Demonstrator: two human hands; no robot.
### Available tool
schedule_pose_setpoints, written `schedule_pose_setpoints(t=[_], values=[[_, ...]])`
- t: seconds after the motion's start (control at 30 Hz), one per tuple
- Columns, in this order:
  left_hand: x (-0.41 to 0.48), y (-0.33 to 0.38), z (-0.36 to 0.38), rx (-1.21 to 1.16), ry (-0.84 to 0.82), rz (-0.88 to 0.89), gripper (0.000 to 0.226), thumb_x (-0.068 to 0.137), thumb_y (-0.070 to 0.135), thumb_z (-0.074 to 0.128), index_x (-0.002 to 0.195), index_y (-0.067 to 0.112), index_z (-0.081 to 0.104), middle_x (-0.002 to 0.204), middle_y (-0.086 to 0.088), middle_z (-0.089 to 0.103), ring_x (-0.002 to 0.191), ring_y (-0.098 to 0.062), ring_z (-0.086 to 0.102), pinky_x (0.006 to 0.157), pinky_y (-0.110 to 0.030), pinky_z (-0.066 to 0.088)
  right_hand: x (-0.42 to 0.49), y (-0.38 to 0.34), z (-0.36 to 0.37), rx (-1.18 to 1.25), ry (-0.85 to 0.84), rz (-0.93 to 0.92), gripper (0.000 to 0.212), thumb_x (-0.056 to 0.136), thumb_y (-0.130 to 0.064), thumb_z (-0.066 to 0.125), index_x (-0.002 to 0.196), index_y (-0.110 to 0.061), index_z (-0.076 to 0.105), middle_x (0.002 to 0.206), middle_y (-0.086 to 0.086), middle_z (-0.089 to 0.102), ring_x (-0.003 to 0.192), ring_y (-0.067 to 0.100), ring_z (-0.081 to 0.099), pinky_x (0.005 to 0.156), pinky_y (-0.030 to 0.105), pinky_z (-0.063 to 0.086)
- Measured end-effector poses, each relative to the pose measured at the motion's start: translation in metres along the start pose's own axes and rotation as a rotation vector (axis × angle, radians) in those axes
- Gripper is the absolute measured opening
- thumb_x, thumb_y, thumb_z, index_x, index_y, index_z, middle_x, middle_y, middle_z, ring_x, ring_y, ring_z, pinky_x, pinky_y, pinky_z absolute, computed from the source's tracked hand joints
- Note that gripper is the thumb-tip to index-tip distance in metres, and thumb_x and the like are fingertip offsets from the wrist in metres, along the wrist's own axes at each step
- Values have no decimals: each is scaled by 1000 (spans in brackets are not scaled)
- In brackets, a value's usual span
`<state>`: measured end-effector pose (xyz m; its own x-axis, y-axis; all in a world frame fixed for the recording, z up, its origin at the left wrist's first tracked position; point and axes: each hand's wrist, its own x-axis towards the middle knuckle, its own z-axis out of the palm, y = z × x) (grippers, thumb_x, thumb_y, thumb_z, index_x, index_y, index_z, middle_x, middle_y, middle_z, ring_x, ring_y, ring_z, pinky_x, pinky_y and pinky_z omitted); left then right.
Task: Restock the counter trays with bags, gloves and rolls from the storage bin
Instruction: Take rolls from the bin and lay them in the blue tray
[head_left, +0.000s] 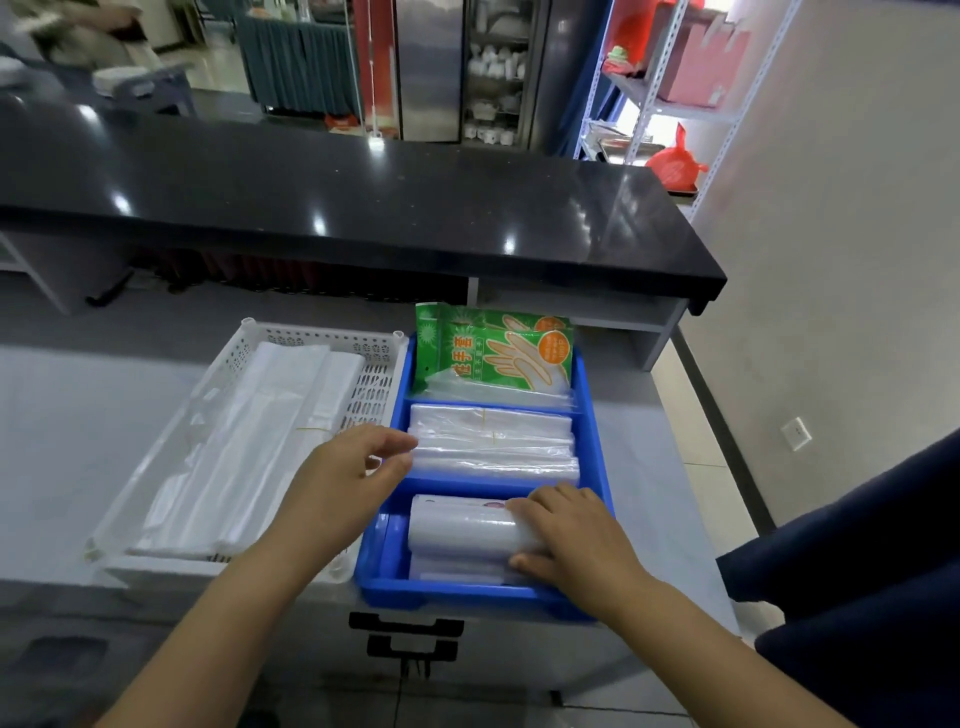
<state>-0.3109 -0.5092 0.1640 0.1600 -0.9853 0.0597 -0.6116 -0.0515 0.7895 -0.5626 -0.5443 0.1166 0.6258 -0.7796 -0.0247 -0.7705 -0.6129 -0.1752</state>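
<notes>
A blue tray (592, 410) with three compartments stands on the grey counter. Its far compartment holds green glove packets (493, 353) standing upright. The middle one holds stacked clear bags (493, 447). The near one holds white rolls (457, 525). My right hand (566, 540) wraps over the right end of the top roll. My left hand (358, 467) hovers at the tray's left wall beside the clear bags, fingers curled and apart, holding nothing. To the left, a white perforated tray (374, 379) holds flat white plastic bags (260, 441).
A black glossy countertop (363, 197) runs across behind the trays. A shelf opening sits under it at the right. A dark blue fabric shape (857, 571) fills the right foreground. Metal shelving with red bags (675, 161) stands at the back right.
</notes>
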Motion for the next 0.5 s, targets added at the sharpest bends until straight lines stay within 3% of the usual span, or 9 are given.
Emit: schedule_pose_setpoints(t=[0.1, 0.2, 0.37, 0.5], values=[[-10, -2, 3, 41, 3, -48, 17, 88, 26, 58, 99, 38, 64, 97, 19, 64, 89, 1, 59, 72, -13, 43, -1, 2, 0, 5, 12, -19, 52, 83, -51, 54, 130, -31, 43, 122, -7, 54, 110, 17, 47, 95, 31, 35], [-24, -5, 3, 104, 44, -127, 17, 88, 28, 58, 100, 39, 63, 98, 19, 64, 91, 0, 59, 75, -18, 45, 3, -2, -4, -7, 84, -65, 49, 78, -42, 65, 123, -26, 53, 114, -4, 61, 103, 20, 55, 90, 34, 43], [-67, -12, -13, 290, 168, -202, 21, 87, 30, 58, 107, 30, 65, 106, 14, 65, 95, -5, 56, 77, -24, 44, 17, -41, -11, 10, 178, -260, 34, 68, -22, 78, 101, -17, 69, 92, 0, 69, 83, 22, 63, 71, 37, 54], [-126, -25, -47, 415, 259, -245, 19, 85, 23, 62, 103, 23, 69, 103, 5, 69, 100, -17, 60, 80, -30, 46, 25, -100, -14, -31, 149, -451, 15, 71, -24, 74, 84, -19, 70, 78, -3, 69, 72, 20, 62, 62, 34, 53]])
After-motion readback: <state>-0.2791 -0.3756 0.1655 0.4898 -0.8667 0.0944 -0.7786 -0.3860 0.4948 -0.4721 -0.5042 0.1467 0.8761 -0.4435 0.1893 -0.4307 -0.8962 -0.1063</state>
